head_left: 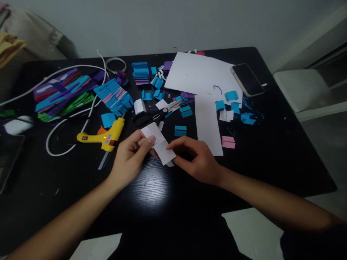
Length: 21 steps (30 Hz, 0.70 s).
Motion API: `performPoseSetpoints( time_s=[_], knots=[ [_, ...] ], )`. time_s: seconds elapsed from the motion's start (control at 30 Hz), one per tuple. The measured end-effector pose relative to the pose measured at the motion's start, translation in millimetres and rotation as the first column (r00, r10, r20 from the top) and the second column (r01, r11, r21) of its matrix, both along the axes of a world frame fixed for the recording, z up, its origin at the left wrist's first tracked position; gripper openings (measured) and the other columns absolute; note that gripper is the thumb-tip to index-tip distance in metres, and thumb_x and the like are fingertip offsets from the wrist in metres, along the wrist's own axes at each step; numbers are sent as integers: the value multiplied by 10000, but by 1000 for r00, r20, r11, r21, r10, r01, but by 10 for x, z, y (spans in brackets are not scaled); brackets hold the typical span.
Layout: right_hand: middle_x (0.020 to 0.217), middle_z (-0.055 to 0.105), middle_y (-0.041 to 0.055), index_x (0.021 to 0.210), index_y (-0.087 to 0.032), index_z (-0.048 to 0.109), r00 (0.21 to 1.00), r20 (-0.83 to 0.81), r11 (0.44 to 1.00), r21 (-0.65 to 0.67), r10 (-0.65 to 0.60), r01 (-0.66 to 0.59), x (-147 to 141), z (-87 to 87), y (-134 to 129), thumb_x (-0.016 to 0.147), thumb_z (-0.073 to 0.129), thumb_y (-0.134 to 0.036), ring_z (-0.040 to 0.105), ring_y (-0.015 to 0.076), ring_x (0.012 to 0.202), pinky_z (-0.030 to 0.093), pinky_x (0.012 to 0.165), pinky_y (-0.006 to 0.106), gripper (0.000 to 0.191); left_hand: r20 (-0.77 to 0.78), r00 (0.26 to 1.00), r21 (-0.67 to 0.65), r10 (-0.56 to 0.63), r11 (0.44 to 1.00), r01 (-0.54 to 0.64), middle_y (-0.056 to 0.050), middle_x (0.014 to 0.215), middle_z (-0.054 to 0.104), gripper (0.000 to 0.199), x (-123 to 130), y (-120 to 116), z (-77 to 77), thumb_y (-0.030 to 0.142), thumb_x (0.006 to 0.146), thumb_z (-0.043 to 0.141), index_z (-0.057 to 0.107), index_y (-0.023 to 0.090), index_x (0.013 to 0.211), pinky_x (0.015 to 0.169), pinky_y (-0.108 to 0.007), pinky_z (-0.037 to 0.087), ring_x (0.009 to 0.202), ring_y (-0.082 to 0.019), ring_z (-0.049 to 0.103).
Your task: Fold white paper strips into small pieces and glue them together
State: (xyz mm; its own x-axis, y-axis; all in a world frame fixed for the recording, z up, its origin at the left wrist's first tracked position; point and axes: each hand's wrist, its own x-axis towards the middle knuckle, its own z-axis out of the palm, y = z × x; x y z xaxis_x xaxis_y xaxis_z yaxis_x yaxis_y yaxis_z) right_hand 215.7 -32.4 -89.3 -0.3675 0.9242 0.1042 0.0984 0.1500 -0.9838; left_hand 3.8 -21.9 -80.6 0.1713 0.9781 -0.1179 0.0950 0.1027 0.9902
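Note:
Between my two hands is a folded piece of white paper (162, 148), tilted above the front part of the black table. My left hand (132, 151) pinches its upper left part, thumb on top. At its lower right edge, the thumb and fingers of my right hand (196, 157) grip the paper. Just beyond it lie black-handled scissors (165, 111) with the blades pointing right. A yellow glue gun (104, 137) with a lit orange light rests left of my left hand. A small folded blue paper piece (180, 130) lies near my right fingers.
White sheets (200, 72) and a white paper strip (208, 126) lie beyond my right hand. A phone (248, 79) sits at the right. Bundled coloured strips (63, 90), a white cable (50, 135) and a tape roll (116, 65) occupy the left. A folded pink piece (228, 142) lies right.

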Motion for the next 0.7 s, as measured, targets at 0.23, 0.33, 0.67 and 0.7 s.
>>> performPoseSetpoints(
  time_s=[0.23,0.33,0.67,0.7],
  knots=[
    [985,756,37,968,-202,750,1000,-1,996,93,4,-3,7,5,19,851,700,-46,723,183,930,576,846,338,201,19,1000,8,4,1000,-4,5,643,716,184,-13,3,-20,362,961,685,676,180,934,629,-262,554,611,-164,698],
    [992,759,40,965,-204,761,1000,-14,995,102,18,-17,7,3,24,855,753,-99,727,183,935,583,854,337,152,32,999,14,12,1000,-13,6,635,710,182,-10,7,-17,356,948,698,683,175,937,605,-255,554,592,-156,683],
    [905,772,18,959,-195,751,999,-14,997,-64,-52,51,-18,9,7,855,824,-238,735,157,824,596,767,287,133,69,997,2,-28,1000,28,-9,678,702,183,0,-7,0,355,924,725,703,178,967,594,-266,556,608,-160,666],
    [898,767,15,962,-195,744,998,-21,995,-81,-54,52,-16,9,4,852,826,-238,734,155,814,598,761,285,144,72,997,1,-28,1000,28,-10,682,700,177,-1,-8,-3,350,926,723,705,180,972,602,-267,558,614,-160,668]
  ],
)
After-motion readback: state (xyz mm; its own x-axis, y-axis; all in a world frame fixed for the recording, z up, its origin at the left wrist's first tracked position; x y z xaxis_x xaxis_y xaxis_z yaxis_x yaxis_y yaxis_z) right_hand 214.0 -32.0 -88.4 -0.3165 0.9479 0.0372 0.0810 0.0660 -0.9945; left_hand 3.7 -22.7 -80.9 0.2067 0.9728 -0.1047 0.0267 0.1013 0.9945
